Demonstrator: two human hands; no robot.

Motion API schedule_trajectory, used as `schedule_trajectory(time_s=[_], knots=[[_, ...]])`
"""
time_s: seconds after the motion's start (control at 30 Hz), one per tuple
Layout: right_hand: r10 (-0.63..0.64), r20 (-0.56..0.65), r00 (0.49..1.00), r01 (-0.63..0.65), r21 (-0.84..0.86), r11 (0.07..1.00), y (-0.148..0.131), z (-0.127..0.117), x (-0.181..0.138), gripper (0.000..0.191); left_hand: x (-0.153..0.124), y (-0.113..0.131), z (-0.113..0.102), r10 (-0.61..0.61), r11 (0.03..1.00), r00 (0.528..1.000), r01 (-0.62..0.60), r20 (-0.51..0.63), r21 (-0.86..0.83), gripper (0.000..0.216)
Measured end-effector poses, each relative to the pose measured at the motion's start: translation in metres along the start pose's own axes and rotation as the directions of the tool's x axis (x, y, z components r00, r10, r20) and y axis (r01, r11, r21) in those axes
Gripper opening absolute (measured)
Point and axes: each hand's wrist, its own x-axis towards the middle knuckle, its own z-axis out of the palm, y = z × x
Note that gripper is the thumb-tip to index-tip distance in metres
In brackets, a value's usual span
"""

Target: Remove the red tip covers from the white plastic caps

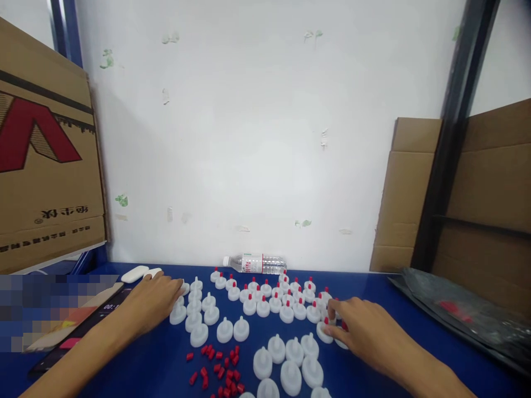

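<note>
"What is borne by the blue bench (pixel 145 362)?"

"At its right, a dark plastic bag (pixel 435 293), something red seen inside."

"And each grip?"

"The right hand (pixel 365 326) is part-open, the left hand (pixel 153 301) curled; whether anything is held cannot be told. Behind, a clear bottle (pixel 265 264) is laid flat. A red-tipped cap (pixel 324 333) is framed by right thumb and forefinger; untipped caps (pixel 193 321) are found by the left fingertips, loose red tips (pixel 229 374) scattered nearer"

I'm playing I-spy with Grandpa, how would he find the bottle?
Find the blue table, then look far back towards the white wall. Behind the red-tipped white lids lies the bottle. Unlike those upright lids, it lies sideways, clear, with a label.
</note>
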Motion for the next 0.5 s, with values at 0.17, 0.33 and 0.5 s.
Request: schedule_trajectory(time_s=[0.17, 0.33, 0.5], knots=[[-0.012, 0.060, 0.998, 0.007, 0.088, 0.996, 0.006, -0.004, -0.007, 0.014, 0.000, 0.009, -0.020, 0.007, 1.000, 0.988, -0.005, -0.157, 0.010, 0.044], [-0.044, 0.071, 0.996, 0.031, 0.168, 0.985, 0.013, 0.002, -0.012, 0.030, -0.003, 0.023, -0.033, 0.078, 0.996, 0.949, -0.088, -0.305, -0.019, 0.043], [-0.045, 0.082, 0.996, 0.027, 0.209, 0.978, 0.024, 0.007, -0.015, 0.036, -0.008, 0.035, -0.032, 0.151, 0.981, 0.893, -0.187, -0.425, -0.046, 0.039]])
